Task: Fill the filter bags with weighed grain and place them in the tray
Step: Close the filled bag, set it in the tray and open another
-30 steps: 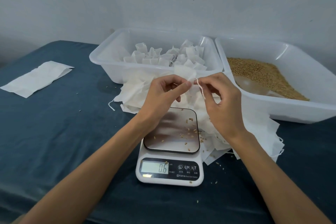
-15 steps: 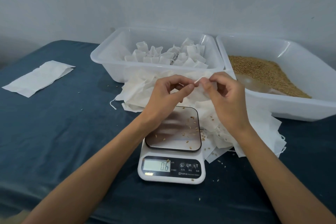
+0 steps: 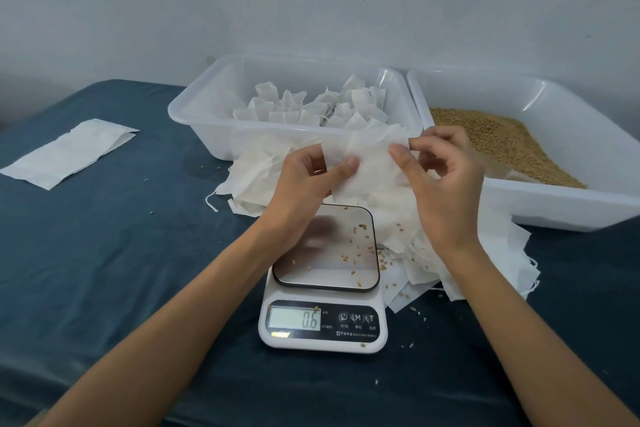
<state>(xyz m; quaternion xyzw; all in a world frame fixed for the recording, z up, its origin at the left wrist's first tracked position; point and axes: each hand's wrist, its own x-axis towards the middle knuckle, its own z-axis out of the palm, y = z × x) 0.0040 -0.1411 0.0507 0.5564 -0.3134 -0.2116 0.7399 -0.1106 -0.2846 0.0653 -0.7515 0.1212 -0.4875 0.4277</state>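
**Empty filter bag held above the scale**

A flat white paper filter bag [image 3: 367, 163] is held up between both hands, above the far edge of the small white digital kitchen scale [image 3: 323, 291]. The bag's left edge is pinched by the thumb and fingers of the left hand [image 3: 304, 184], and its upper right part is pinched by the thumb and forefinger of the right hand [image 3: 446, 184], whose other fingers are loosely curled. A reading of 0.6 is shown on the scale's display, and loose grains are scattered on its glossy platform.

A heap of empty white filter bags [image 3: 485, 253] is spread beneath the hands on the dark blue cloth-covered surface [image 3: 104, 253]. Filled, tied bags [image 3: 311, 107] are gathered in the left translucent white plastic tray [image 3: 207, 128]. Brown grain [image 3: 495, 139] is heaped in the right white plastic tray [image 3: 571, 204]. A folded white sheet [image 3: 69, 152] is laid far to the left.
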